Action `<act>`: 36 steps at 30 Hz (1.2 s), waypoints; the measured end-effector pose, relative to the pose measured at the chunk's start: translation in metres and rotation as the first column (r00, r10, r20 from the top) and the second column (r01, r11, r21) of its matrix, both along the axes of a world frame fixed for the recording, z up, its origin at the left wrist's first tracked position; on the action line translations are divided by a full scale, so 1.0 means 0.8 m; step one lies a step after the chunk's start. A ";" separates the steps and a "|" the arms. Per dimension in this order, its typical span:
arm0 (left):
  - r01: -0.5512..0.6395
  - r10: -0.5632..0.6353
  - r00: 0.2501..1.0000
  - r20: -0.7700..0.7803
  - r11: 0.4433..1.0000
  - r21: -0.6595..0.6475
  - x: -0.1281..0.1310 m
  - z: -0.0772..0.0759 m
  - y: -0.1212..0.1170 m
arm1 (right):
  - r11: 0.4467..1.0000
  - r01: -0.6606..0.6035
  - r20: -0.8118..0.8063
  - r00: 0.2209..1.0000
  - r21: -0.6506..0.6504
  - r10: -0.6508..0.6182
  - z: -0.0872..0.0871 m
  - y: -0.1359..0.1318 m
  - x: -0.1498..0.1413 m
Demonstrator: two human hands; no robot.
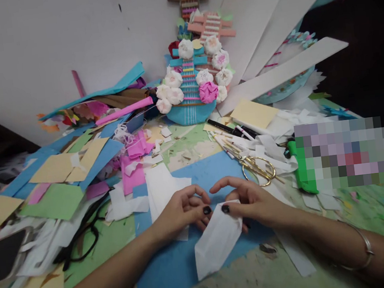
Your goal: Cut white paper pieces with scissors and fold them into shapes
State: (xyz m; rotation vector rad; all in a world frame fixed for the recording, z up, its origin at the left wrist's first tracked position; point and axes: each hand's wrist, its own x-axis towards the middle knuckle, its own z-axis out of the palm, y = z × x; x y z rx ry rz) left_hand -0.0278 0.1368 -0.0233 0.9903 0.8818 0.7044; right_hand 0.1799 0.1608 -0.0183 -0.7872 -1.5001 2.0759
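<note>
A folded strip of white crepe paper (219, 242) hangs from my right hand (249, 200), its upper end pinched between thumb and fingers. Close beside the strip's upper left edge is my left hand (188, 207), fingers curled in and thumb drawn up to them. Whether anything thin lies between those left fingers is hidden. Both hands are above a blue paper sheet (172, 275). Under and behind my left hand lie more white paper pieces (160, 184). Gold-handled scissors (259, 171) rest just beyond my right hand.
Paper guitars with crepe flowers (189, 89) lean against the wall. Coloured paper sheets (53, 201), black glasses (85, 244) and a phone (3, 255) lie left. Right are black pens (223, 126), a green object (302, 168) and white scraps (272, 153).
</note>
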 end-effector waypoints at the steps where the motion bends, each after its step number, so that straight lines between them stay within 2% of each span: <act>1: 0.003 -0.002 0.998 -0.057 1.000 0.027 0.004 0.001 -0.002 | 1.000 -0.028 0.018 0.999 0.005 0.028 0.000 -0.004 -0.002; 4: -0.012 0.030 0.979 -0.202 0.996 0.090 0.015 0.004 -0.009 | 0.998 -0.050 0.071 0.996 0.031 0.047 -0.001 -0.012 -0.006; 6: -0.018 0.043 0.971 -0.236 0.994 0.106 0.019 0.005 -0.011 | 0.997 -0.055 0.076 0.996 0.048 0.051 -0.003 -0.014 -0.007; 10: -0.028 0.049 0.978 -0.204 0.994 0.106 0.018 0.001 -0.012 | 0.996 -0.059 0.002 0.998 0.069 0.059 -0.006 -0.011 -0.005; 16: -0.154 0.174 0.970 -0.172 0.980 0.123 0.011 -0.004 -0.008 | 0.997 0.007 -0.037 0.999 0.077 -0.004 -0.008 -0.001 0.001; 19: -0.145 0.159 0.978 -0.138 0.984 0.108 0.011 0.000 -0.006 | 0.994 0.030 -0.018 0.999 0.102 -0.029 -0.009 0.001 0.001; 23: -0.137 0.155 0.980 -0.127 0.980 0.144 0.016 0.005 -0.007 | 0.993 0.000 -0.009 1.000 0.115 0.001 -0.011 -0.002 -0.001; 29: -0.081 0.109 0.976 -0.186 0.985 0.154 0.017 0.005 -0.010 | 0.992 -0.049 0.032 0.998 0.119 0.046 -0.005 -0.006 -0.003; 36: -0.072 0.093 0.978 -0.187 0.991 0.115 0.013 -0.002 -0.009 | 0.990 0.018 0.032 0.999 0.142 -0.023 -0.007 -0.003 -0.006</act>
